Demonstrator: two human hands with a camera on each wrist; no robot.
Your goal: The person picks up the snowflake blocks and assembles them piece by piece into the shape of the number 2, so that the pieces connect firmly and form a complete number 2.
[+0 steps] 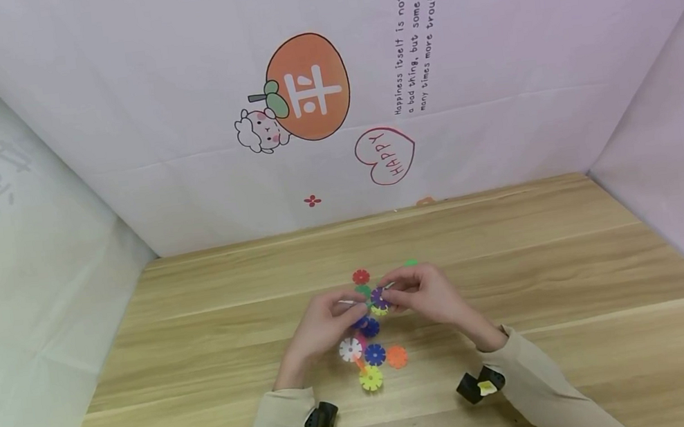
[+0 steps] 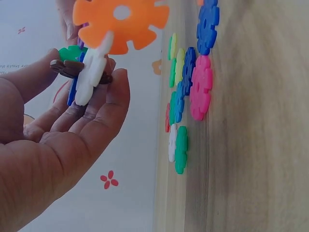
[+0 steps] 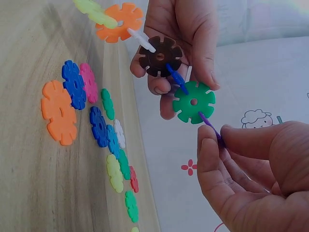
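Note:
A chain of slotted snowflake discs hangs between my hands, above the table. In the right wrist view it runs from a yellow disc [image 3: 96,13] through an orange disc [image 3: 133,17], a white disc [image 3: 141,39], a brown disc [image 3: 161,66] and a blue disc [image 3: 176,77] to a green disc [image 3: 186,105]. My left hand [image 1: 322,323] holds the chain around the brown disc, its fingers behind it. Between thumb and fingertips my right hand [image 1: 428,295] pinches a purple disc [image 1: 377,300], whose edge meets the green disc's rim. Whether it sits in a slot, I cannot tell.
Loose discs lie on the wooden table [image 1: 217,338] beneath and beyond my hands, among them an orange one [image 1: 397,356], a blue one [image 1: 375,355] and a red one [image 1: 360,277]. Printed white cloth walls [image 1: 189,188] stand behind and at both sides.

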